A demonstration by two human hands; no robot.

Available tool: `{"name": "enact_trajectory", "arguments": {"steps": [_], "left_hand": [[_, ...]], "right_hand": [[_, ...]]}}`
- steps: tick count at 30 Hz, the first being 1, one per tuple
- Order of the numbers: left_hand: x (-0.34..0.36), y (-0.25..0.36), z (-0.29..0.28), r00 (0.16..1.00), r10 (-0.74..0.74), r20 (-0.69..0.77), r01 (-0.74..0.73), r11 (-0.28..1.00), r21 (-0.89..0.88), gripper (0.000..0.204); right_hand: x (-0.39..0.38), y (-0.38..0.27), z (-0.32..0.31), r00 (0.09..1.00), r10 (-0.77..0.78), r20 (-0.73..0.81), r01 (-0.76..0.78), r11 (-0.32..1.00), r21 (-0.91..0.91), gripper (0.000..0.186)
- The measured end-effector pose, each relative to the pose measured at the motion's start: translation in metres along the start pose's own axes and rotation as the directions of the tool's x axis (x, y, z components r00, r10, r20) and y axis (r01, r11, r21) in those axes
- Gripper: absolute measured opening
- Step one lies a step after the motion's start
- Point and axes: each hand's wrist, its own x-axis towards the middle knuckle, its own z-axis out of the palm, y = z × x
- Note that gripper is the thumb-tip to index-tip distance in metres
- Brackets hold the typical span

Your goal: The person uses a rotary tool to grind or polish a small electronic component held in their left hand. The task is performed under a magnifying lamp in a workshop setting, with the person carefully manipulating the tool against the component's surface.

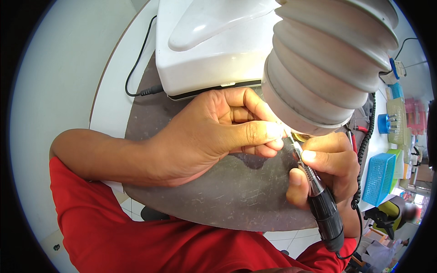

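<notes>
Over the grey worktop, my left hand (227, 127) pinches something between thumb and fingertips; the piece is too small and too covered to name. My right hand (332, 164) grips a rotary handpiece (324, 209), with a black body, a metal collar and a thin bit at its tip. That bit reaches up to the left fingertips, at or very near the pinched piece. A black cord leaves the handpiece's lower end and joins a coiled cable on the right. Just above both hands hangs the mouth of a ribbed white suction hose (314, 109).
Behind my left hand stands a white machine (214, 54) with a black cable (141, 68) plugged in. Red-handled pliers (354, 139) lie beside my right hand. Farther right are a blue basket (380, 179), a blue bur holder (386, 123) and other trays.
</notes>
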Motion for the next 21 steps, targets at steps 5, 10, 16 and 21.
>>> {"name": "enact_trajectory", "arguments": {"steps": [5, 10, 16, 21], "left_hand": [[-0.0004, -0.0020, -0.0015, 1.000, 0.020, 0.010, -0.020, 1.000, 0.006, 0.033], [-0.0008, -0.0003, 0.0011, 1.000, 0.009, -0.003, -0.009, 1.000, 0.006, 0.031], [0.0001, -0.0018, 0.0010, 1.000, -0.001, -0.015, 0.001, 1.000, -0.012, 0.031], [-0.0009, -0.0020, 0.0013, 0.998, -0.026, -0.060, 0.025, 0.999, -0.022, 0.031]], "right_hand": [[0.0001, 0.0002, 0.0022, 1.000, 0.008, -0.005, -0.008, 1.000, 0.023, 0.030], [0.0002, -0.0029, -0.0007, 1.000, 0.030, 0.007, -0.030, 1.000, 0.000, 0.030], [0.0011, -0.0014, -0.0028, 1.000, 0.001, 0.014, 0.000, 1.000, -0.012, 0.031], [-0.0003, 0.0038, -0.0011, 1.000, -0.026, 0.012, 0.026, 0.999, 0.028, 0.031]]}}
